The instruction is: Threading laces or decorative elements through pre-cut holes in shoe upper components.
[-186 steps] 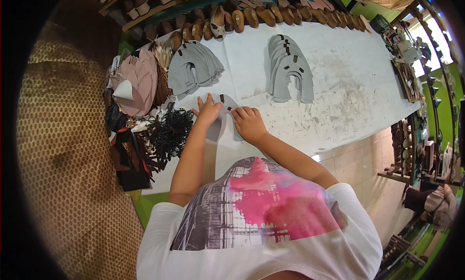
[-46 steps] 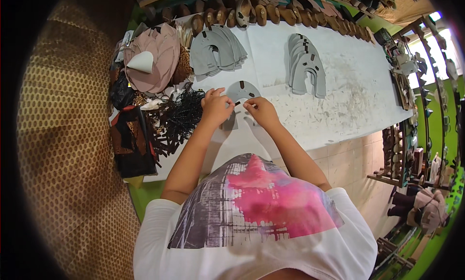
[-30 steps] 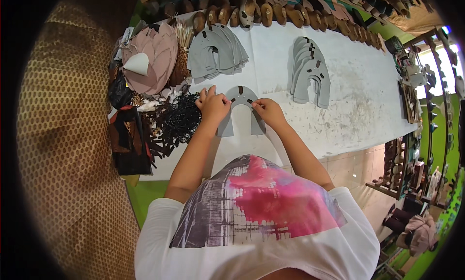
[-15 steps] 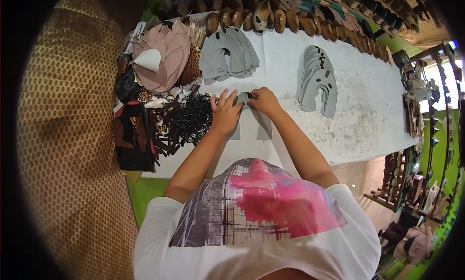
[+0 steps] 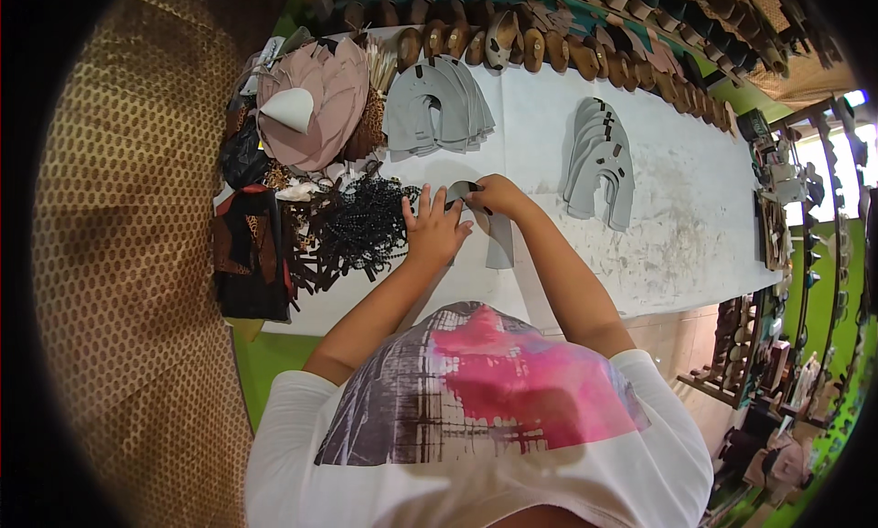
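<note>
On the white-covered table in front of me lies a grey U-shaped shoe upper piece (image 5: pixel 500 245), its curved end away from me. My left hand (image 5: pixel 435 232) rests over its left side with the fingers spread, covering much of that leg. My right hand (image 5: pixel 501 197) is closed in a pinch at the curved end, where a small dark strip (image 5: pixel 465 187) shows. The fingertips hide how the strip sits on the piece. A fanned stack of similar grey pieces (image 5: pixel 457 94) lies beyond my left hand. Another overlapping row of grey pieces with dark patches (image 5: pixel 621 195) lies farther right.
A tangle of black beaded or lacy trim (image 5: pixel 361 219) lies left of my left hand. Behind it rise layered pink pieces (image 5: pixel 334 112) with a white cone-like piece (image 5: pixel 291 110). Wooden shoe lasts (image 5: pixel 555 51) line the far edge of the white-covered table (image 5: pixel 681 245).
My left hand has turned and spread flatter over the left side of the grey piece, its thumb drawn back from the curved end. My right hand keeps its pinch there.
</note>
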### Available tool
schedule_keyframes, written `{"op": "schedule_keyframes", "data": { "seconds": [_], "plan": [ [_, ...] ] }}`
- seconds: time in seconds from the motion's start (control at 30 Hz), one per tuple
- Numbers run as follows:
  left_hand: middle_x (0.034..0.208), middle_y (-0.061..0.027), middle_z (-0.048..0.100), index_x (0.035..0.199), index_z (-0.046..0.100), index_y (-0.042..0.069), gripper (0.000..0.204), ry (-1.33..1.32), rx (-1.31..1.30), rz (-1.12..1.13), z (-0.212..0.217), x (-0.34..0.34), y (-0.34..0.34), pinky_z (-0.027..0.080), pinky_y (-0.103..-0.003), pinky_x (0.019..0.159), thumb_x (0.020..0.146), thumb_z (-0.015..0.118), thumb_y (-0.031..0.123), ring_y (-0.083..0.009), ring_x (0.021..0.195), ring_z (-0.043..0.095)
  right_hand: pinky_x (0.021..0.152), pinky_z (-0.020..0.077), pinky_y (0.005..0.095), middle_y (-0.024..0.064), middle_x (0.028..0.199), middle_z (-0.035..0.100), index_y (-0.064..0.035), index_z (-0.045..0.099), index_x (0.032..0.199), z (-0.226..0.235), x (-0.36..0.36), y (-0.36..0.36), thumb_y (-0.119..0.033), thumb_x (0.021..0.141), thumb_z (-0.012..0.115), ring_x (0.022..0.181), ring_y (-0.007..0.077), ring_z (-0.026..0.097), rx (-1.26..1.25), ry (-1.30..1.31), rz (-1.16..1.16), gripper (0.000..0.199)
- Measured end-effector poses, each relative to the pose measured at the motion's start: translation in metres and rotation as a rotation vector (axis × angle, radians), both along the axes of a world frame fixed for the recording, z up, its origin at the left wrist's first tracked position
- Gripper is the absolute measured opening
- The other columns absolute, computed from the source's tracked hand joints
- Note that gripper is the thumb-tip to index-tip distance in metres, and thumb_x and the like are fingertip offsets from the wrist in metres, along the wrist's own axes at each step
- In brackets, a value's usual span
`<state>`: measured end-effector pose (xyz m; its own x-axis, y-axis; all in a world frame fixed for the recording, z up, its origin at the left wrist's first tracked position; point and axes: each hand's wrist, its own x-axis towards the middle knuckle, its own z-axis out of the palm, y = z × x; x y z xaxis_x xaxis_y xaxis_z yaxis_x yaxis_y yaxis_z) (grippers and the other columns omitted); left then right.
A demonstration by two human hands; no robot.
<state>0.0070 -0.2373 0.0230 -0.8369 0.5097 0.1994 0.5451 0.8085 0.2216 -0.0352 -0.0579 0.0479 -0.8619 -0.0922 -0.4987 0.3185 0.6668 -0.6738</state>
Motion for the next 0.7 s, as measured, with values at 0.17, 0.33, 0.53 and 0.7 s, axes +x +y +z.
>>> {"op": "schedule_keyframes", "data": {
  "seconds": [0.17,0.33,0.53,0.7],
  "plan": [
    [0.133,-0.0100,0.041,0.117,0.056,0.015,0.053,0.052,-0.105,-0.072,0.005,-0.007,0.004,0.010,-0.061,0.101,0.078,0.054,0.052,-0.0313,0.129,0.027,0.057,0.0439,0.0348,0.0113,0.066,0.060,0.0013,0.063,0.074,-0.006,0.000,0.002,-0.028,0.076,0.065,0.058,0.0195,0.054,-0.070,-0.025,-0.114,0.029],
    [0.135,-0.0115,0.039,0.119,0.056,0.015,0.058,0.093,-0.107,-0.158,0.000,-0.008,-0.004,0.010,-0.062,0.101,0.077,0.055,0.054,-0.0329,0.130,0.025,0.057,0.0433,0.0349,0.0102,0.067,0.059,0.0018,0.062,0.075,-0.010,-0.002,-0.001,-0.029,0.076,0.066,0.059,0.0186,0.053,-0.139,-0.068,-0.233,0.031],
    [0.137,-0.0138,0.036,0.126,0.051,0.021,0.061,-0.063,-0.088,-0.068,0.000,-0.003,-0.012,0.011,-0.061,0.100,0.079,0.050,0.058,-0.0357,0.129,0.026,0.057,0.0430,0.0351,0.0084,0.066,0.060,0.0033,0.065,0.079,0.005,-0.006,-0.006,-0.033,0.079,0.062,0.058,0.0181,0.051,-0.118,-0.149,-0.425,0.037],
    [0.138,-0.0153,0.035,0.129,0.047,0.025,0.059,0.004,-0.047,-0.065,-0.008,0.001,-0.005,0.013,-0.062,0.100,0.080,0.050,0.056,-0.0367,0.129,0.026,0.069,0.0472,0.0347,0.0114,0.078,0.067,-0.0038,0.068,0.094,-0.015,-0.017,0.010,-0.026,0.076,0.062,0.075,0.0236,0.062,0.001,-0.099,-0.054,0.029]
  ]
}}
